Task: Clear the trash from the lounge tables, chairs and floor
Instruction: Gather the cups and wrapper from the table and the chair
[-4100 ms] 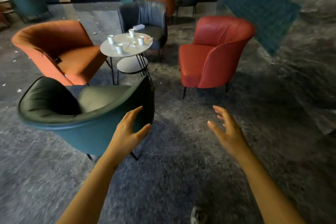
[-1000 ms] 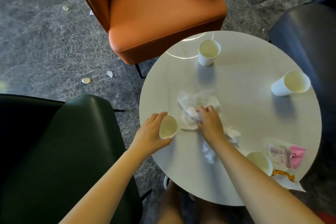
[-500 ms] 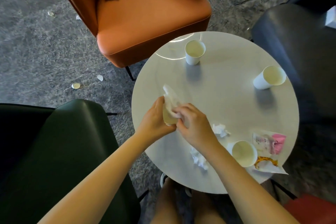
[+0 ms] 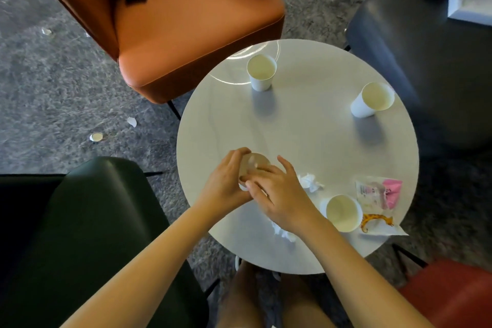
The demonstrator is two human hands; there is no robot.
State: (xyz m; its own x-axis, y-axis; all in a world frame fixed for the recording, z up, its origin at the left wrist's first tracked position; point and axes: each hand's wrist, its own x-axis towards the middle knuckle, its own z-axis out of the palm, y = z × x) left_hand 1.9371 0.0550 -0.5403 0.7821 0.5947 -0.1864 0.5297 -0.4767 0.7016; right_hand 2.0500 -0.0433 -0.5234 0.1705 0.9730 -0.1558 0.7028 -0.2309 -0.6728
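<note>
Four paper cups share the round worktop (image 4: pixel 292 128): the far cup (image 4: pixel 261 72) at 12 o'clock, the side cup (image 4: pixel 372 100) at 2, the near cup (image 4: pixel 342 213) at 5, and the held cup (image 4: pixel 254 165) at 8. The left hand (image 4: pixel 226 181) has its fingers curled round the held cup. The right hand (image 4: pixel 277 194) lays nearly straight fingers at the cup's mouth, apparently pressing wadded tissue in and pinching nothing. Too hard a push could buckle the thin wall or tip the cup from the grip. The right wrist passes just beside the near cup and over a tissue scrap (image 4: pixel 283 231) at 6, and could knock either to the floor.
</note>
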